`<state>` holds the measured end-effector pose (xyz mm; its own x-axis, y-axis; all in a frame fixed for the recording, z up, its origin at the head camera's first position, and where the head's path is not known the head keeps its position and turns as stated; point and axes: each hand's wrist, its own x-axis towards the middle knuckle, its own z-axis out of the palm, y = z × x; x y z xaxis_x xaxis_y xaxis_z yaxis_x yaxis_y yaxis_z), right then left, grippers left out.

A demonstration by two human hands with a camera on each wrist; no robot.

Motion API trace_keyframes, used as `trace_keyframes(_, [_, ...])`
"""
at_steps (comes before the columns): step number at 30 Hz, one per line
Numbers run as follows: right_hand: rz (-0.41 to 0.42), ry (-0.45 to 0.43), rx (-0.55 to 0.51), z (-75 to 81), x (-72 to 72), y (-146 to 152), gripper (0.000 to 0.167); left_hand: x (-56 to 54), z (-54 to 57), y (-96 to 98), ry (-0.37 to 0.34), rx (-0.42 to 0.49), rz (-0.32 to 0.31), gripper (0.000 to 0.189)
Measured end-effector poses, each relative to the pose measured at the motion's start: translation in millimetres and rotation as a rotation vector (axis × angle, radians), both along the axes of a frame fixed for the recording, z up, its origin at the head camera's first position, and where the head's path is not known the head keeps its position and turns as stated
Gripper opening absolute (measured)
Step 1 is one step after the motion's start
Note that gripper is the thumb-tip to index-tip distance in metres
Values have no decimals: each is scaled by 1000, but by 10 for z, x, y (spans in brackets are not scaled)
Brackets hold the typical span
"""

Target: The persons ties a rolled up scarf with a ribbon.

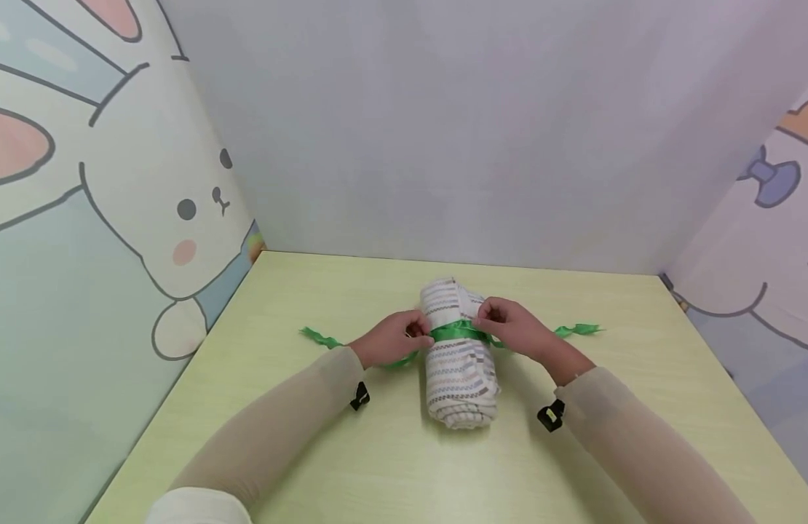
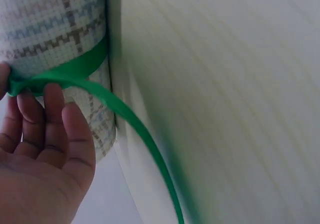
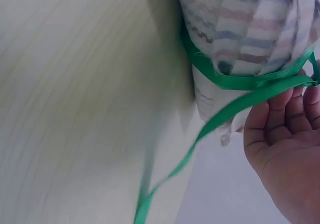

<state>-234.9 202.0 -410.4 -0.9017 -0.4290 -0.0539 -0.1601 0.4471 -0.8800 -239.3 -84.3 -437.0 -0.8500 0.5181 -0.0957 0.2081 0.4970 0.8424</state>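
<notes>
1 striped cloth roll (image 1: 455, 375) is being borne mid-table (image 1: 391, 466), ringed by 1 green ribbon (image 1: 458, 331), its 2 tails (image 1: 577, 330) being spread left and right. 2 sleeved arms (image 1: 279, 429) are being angled inward from the near side. By curled fingertips, the ribbon is being pinched: by the left hand (image 1: 394, 338) at the roll's left, by the right hand (image 1: 518, 329) at its right.

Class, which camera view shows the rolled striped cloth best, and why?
The head view: nearly the whole rolled striped cloth shows, both ends included, with the green ribbon across its middle. Each wrist view shows only a cropped part, close up.
</notes>
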Motion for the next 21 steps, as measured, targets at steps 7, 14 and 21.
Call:
trace_keyframes(7, [5, 13, -59, 42, -24, 16, 15, 37, 84, -23, -33, 54, 1, 11])
trace_keyframes(14, [17, -8, -93, 54, -44, 70, 23, 35, 131, -52, -109, 124, -18, 11])
trace_keyframes(21, [68, -57, 67, -1, -70, 138, 16, 43, 127, -106, -96, 38, -8, 12])
